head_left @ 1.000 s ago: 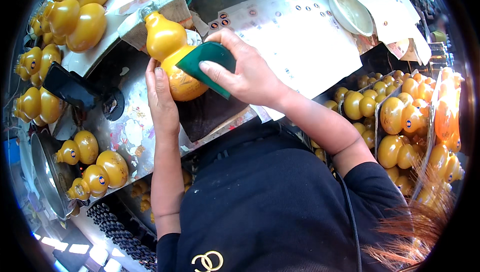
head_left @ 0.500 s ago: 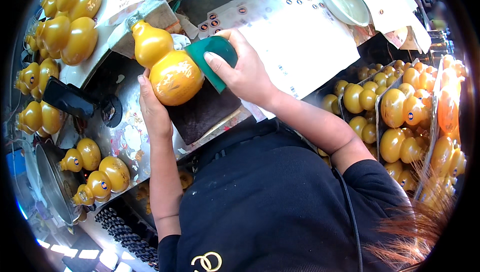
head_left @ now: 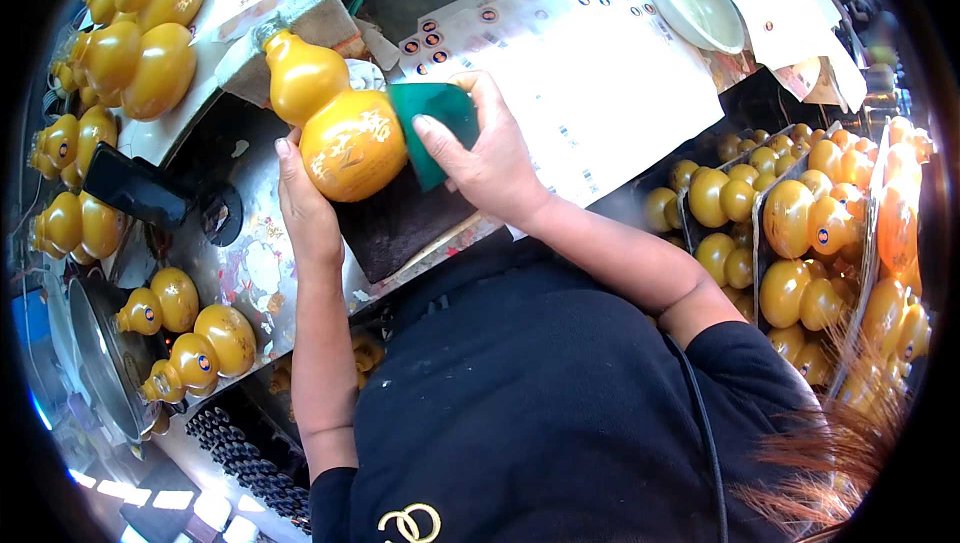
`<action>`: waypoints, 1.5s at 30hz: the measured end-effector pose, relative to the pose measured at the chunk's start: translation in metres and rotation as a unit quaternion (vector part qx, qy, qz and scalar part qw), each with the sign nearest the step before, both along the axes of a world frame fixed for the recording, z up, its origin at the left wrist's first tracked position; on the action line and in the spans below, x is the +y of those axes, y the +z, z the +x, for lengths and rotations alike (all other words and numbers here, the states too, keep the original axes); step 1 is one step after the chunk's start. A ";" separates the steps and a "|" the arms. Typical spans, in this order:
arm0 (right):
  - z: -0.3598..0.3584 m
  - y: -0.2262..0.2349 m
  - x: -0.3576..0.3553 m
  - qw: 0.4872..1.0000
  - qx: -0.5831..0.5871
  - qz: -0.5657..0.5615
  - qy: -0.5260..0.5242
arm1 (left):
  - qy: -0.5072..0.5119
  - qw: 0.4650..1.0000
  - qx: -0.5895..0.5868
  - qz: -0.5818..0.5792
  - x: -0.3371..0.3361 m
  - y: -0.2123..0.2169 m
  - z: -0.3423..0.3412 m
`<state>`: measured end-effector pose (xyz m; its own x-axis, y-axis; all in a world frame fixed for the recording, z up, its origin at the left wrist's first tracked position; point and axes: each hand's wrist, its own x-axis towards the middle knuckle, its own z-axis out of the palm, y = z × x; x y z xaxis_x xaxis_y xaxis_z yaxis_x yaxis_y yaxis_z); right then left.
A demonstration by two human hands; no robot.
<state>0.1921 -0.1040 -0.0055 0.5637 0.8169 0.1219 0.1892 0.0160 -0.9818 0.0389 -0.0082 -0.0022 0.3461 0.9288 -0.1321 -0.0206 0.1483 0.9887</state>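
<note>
two hands work one yellow gourd-shaped bottle (head_left: 335, 123) held above the dark surface (head_left: 400, 228): the left hand (head_left: 305, 208) is wrapped around its round lower bulb from beneath, while the right hand (head_left: 490, 153) grips a green pad (head_left: 435, 123) pressed against the bottle's side. more yellow bottles (head_left: 195, 328) lie on the surface to the left.

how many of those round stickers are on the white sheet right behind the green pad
9 that I can make out on the white sticker sheet: three near the green pad around, one at, five along the top edge near. More may be hidden.
</note>
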 end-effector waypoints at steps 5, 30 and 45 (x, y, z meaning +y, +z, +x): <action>0.025 0.036 0.007 0.976 -0.128 0.094 0.152 | -0.008 0.999 -0.033 -0.042 0.002 0.000 -0.002; 0.004 0.076 0.050 0.799 -0.489 0.278 0.213 | -0.091 0.993 -0.044 -0.060 0.015 0.010 -0.016; 0.009 0.079 0.086 0.870 -0.375 0.033 0.319 | -0.069 0.988 -0.078 -0.113 0.022 -0.007 -0.021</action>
<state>0.2015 -0.0175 0.0734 -0.2603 0.9115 0.3183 0.7083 0.4043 -0.5786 0.0182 0.0140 -0.0090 0.5003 0.8240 -0.2660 -0.1341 0.3772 0.9164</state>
